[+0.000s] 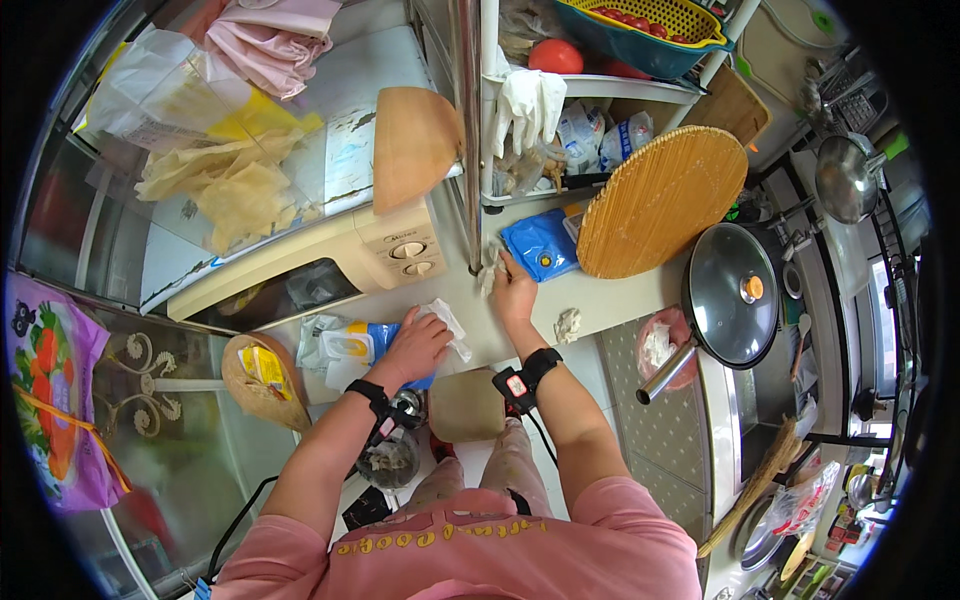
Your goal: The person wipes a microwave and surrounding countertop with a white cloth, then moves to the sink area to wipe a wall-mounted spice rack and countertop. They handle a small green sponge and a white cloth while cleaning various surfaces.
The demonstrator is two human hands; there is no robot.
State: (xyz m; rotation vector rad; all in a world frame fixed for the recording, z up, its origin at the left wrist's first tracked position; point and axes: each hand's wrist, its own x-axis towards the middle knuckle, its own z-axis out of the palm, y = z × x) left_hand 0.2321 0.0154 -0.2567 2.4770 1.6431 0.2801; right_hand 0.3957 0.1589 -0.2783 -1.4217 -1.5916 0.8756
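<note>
My right hand [514,289] holds a crumpled white wipe [491,271] against the countertop, beside the foot of a metal post [471,150]. My left hand [415,346] rests over an open blue and white packet [360,346] near the counter's front edge, with a white wipe [448,324] under or between its fingers; how firmly it is gripped is hidden. A second crumpled wipe [568,325] lies on the counter to the right. Behind my right hand is a blue packet [541,244], flat on the counter.
A cream Midea microwave [322,262] stands at the left. At the right are a round slatted lid or mat [664,202], a glass-lidded pan [733,296] with its handle jutting out, and a pink bin [664,349]. A white shelf rack [592,88] stands behind. A wooden scoop-shaped container [264,379] is at lower left.
</note>
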